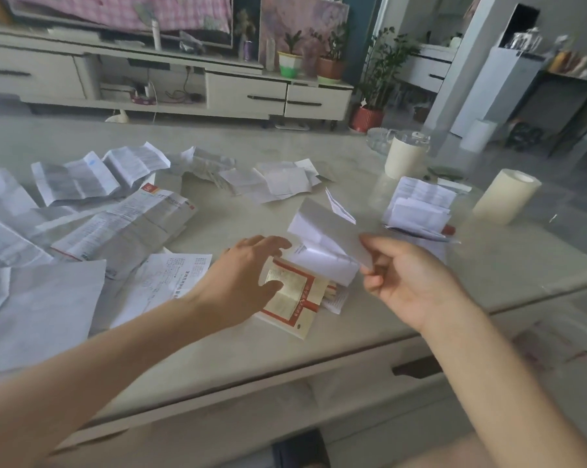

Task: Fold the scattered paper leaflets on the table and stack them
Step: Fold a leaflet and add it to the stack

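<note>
Head view: a pale glossy table [251,349] stands before a low TV cabinet [244,92] with potted plants. Unfolded leaflets [109,228] lie scattered across its left half; a folded stack [420,207] sits right, beside two cream cylinders [504,195]. The right hand [410,282] pinches a white leaflet [322,244] by its near corner, the sheet raised and curling toward the far left. The left hand [248,275], fingers spread open, presses a red-bordered leaflet [295,298] flat, its long axis running near-to-far.
</note>
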Motion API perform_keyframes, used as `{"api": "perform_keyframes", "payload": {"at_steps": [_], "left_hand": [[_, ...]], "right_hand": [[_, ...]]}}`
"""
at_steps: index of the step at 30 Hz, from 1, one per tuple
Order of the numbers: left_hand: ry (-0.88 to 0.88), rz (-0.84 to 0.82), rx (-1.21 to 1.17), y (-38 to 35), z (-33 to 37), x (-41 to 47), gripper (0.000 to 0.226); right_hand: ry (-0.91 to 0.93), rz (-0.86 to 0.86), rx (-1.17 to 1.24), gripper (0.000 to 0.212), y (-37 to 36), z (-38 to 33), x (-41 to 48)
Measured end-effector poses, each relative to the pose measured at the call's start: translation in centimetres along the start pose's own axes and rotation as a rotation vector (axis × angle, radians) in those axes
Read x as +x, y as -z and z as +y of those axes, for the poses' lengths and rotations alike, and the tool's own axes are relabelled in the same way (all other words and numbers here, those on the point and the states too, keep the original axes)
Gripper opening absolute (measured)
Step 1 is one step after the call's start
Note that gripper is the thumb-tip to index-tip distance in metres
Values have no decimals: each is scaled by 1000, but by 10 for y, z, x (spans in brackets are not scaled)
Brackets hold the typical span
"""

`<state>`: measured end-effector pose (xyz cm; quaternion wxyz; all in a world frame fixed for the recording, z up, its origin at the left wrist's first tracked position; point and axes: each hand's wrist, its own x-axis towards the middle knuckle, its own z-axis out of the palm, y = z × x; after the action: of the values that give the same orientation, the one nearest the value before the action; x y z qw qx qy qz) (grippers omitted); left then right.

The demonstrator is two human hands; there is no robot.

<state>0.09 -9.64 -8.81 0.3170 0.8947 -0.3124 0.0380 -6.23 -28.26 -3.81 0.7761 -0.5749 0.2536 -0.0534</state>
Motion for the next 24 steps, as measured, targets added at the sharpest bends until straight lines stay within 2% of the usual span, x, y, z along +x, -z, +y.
{"api": "perform_keyframes", "payload": {"at_steps": [3, 6, 10, 12, 14, 17, 19, 22, 24], "left_hand": [[-29, 88, -37, -3, -1, -1, 41], [-74, 181, -27, -4, 0, -2, 16], [-235, 248, 121, -6, -8, -4, 15], [-261, 172, 133, -10, -14, -8, 14], [-246, 70, 119, -13, -17, -14, 17], [-276, -10, 122, -5, -15, -27, 43], [-277, -39, 126, 4, -9, -38, 49], [-113, 57, 162, 12, -2, -45, 33], [-77, 162, 188, 19, 4, -45, 22]], "right_hand": [[-36, -4, 77, 12, -9, 7, -5], [-54, -1, 118, 21, -12, 8, -9], [-36, 13, 193, 26, -16, 10, -8], [-25, 9, 167, 23, -21, 15, -8], [4, -16, -19, 18, -24, 23, -8], [145, -8, -583, 9, -22, 39, -4], [251, 26, -889, 15, -18, 45, -3], [352, 16, -1132, 25, -18, 47, -7], [402, 20, -1213, 30, -21, 45, -10]]}}
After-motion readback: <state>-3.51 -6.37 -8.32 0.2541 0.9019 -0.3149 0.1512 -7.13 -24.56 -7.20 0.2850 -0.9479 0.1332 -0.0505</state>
